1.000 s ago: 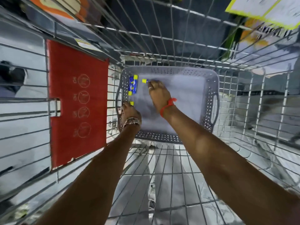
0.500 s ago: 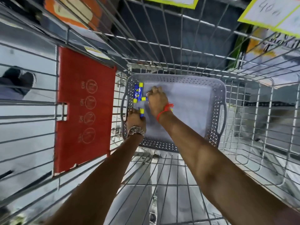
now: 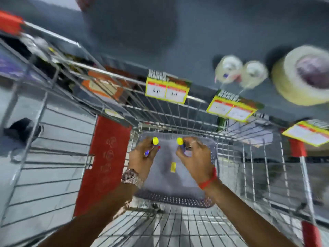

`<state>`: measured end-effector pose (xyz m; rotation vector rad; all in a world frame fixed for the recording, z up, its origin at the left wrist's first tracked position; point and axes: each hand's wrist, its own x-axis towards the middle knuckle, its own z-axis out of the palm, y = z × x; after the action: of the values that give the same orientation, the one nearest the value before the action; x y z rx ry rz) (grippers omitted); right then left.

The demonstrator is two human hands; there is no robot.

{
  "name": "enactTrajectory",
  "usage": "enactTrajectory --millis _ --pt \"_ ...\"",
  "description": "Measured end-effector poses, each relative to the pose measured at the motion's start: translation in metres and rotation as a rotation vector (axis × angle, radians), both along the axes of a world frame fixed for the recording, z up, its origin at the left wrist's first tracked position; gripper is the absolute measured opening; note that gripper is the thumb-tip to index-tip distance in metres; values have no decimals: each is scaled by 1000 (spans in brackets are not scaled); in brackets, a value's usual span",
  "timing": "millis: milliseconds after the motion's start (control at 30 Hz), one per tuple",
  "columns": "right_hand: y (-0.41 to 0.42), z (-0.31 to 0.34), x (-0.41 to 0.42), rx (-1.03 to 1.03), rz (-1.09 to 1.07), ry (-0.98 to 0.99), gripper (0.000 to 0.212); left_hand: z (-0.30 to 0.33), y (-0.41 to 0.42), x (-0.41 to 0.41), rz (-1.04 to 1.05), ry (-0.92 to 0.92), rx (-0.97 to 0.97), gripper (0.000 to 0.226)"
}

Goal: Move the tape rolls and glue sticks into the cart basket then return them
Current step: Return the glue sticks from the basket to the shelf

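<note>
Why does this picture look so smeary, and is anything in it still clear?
Head view: motion blur smears the tape rolls and price tags; wide-angle lens bends the cart wires; both hands and their yellow-capped glue sticks stay fairly readable.

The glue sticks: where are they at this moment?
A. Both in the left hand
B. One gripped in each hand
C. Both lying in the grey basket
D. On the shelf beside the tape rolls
B: the left hand and the right hand each grip a yellow-capped glue stick above the grey basket.
</note>
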<state>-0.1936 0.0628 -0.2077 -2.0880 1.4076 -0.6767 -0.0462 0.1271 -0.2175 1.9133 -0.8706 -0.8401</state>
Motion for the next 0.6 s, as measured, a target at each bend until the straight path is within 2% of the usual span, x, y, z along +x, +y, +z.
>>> enactTrajectory --millis 67,133,233,300,433,600 --pt "-13 50 -5 -83 -110 -172 20 49 -17 4 80 74 -191 17" --pt "-30 91 -1 -143 -182 -312 15 91 -36 10 82 186 -349 20" --pt "-66 132 17 -132 -238 -493 12 138 -80 23 114 174 -485 24" --pt "-92 151 36 -182 -258 -537 13 150 -114 30 136 134 -510 26" --pt "-148 157 70 -179 -310 -370 17 153 -172 43 203 -1 -449 25" --pt "-173 138 86 -97 -303 -192 18 146 -198 47 122 -132 -340 29"
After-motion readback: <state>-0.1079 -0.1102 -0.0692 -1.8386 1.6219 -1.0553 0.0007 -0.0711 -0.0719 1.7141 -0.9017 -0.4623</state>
